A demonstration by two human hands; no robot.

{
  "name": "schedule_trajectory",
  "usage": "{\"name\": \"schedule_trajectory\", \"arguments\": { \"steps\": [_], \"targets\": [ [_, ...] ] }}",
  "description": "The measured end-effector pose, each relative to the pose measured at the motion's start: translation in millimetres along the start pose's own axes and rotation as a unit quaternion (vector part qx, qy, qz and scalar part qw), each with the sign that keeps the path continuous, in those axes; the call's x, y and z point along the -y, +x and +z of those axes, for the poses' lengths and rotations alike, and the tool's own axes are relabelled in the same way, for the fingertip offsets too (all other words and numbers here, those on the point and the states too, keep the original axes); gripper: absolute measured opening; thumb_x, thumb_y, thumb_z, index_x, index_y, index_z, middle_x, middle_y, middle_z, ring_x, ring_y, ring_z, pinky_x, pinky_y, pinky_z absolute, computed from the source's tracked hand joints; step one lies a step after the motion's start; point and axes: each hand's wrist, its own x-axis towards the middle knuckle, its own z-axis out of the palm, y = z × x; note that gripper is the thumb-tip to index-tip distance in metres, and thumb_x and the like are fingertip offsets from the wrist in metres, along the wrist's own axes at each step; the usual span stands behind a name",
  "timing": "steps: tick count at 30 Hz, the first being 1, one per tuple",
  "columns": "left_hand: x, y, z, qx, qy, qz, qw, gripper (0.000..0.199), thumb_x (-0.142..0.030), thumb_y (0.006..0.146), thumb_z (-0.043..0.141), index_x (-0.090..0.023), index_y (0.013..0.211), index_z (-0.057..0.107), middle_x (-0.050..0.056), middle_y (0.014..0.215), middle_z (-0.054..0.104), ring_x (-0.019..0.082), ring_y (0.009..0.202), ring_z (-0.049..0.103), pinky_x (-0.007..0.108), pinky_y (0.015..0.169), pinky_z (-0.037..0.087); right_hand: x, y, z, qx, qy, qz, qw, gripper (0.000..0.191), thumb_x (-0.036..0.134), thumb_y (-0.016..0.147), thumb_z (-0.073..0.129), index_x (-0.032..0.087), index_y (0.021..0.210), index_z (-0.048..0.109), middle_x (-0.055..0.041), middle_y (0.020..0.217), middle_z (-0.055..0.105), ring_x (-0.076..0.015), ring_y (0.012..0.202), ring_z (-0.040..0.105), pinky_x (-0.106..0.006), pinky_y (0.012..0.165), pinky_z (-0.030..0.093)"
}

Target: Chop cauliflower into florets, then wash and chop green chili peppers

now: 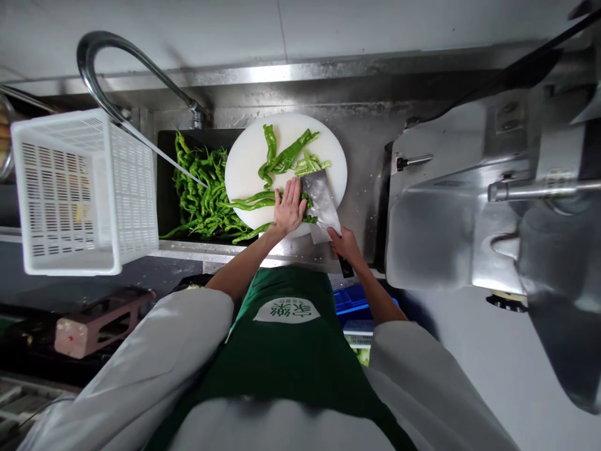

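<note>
A round white cutting board point(291, 125) lies on the steel counter. My left hand point(288, 208) rests flat on long green peppers point(256, 202) at the board's lower middle, fingers stretched out. Just right of it, my right hand point(346, 244) is wrapped round the handle of a wide cleaver point(322, 199), whose blade lies at the cut ends of the peppers. Two whole peppers point(290, 153) and a small pile of cut pieces point(310, 164) are farther back on the board. Many green peppers point(201, 188) fill the sink on the left.
A white plastic basket point(134, 188) stands at the left, beneath a curved faucet point(141, 56) that runs a stream of water into the sink. A metal slicing machine point(432, 232) stands close on the right. The wall is behind the counter.
</note>
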Motion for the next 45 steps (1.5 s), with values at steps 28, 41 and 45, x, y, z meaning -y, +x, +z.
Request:
{"name": "schedule_trajectory", "arguments": {
  "steps": [28, 41, 45],
  "targets": [
    [59, -26, -20.3, -0.003, 0.000, -0.054, 0.999, 0.071, -0.051, 0.104, 0.026, -0.013, 0.165, 0.027, 0.013, 0.170, 0.028, 0.031, 0.162, 0.007, 0.060, 0.131, 0.002, 6, -7, 55, 0.042, 0.022, 0.062, 0.997, 0.038, 0.058, 0.093, 0.058, 0.024, 0.082, 0.046, 0.0069, 0.051, 0.050, -0.0111, 0.038, 0.048, -0.022, 0.036, 0.037],
    [69, -43, -1.7, 0.007, 0.026, -0.094, 0.995, 0.073, -0.052, 0.104, 0.026, -0.009, 0.164, 0.028, 0.015, 0.170, 0.028, 0.033, 0.161, 0.012, 0.061, 0.130, 0.004, -7, -15, 59, 0.042, -0.012, 0.040, 0.998, 0.045, 0.065, 0.089, 0.059, 0.025, 0.079, 0.044, 0.0070, 0.045, 0.050, -0.0126, 0.036, 0.049, -0.023, 0.036, 0.036],
    [60, -41, 1.7, -0.007, 0.018, -0.091, 0.996, 0.075, -0.053, 0.104, 0.025, -0.010, 0.165, 0.025, 0.013, 0.171, 0.022, 0.032, 0.162, 0.008, 0.060, 0.130, 0.002, -8, -16, 59, 0.043, 0.005, 0.019, 0.999, 0.045, 0.065, 0.089, 0.060, 0.025, 0.079, 0.043, 0.0062, 0.046, 0.051, -0.0132, 0.035, 0.049, -0.024, 0.035, 0.036]
  ]
}}
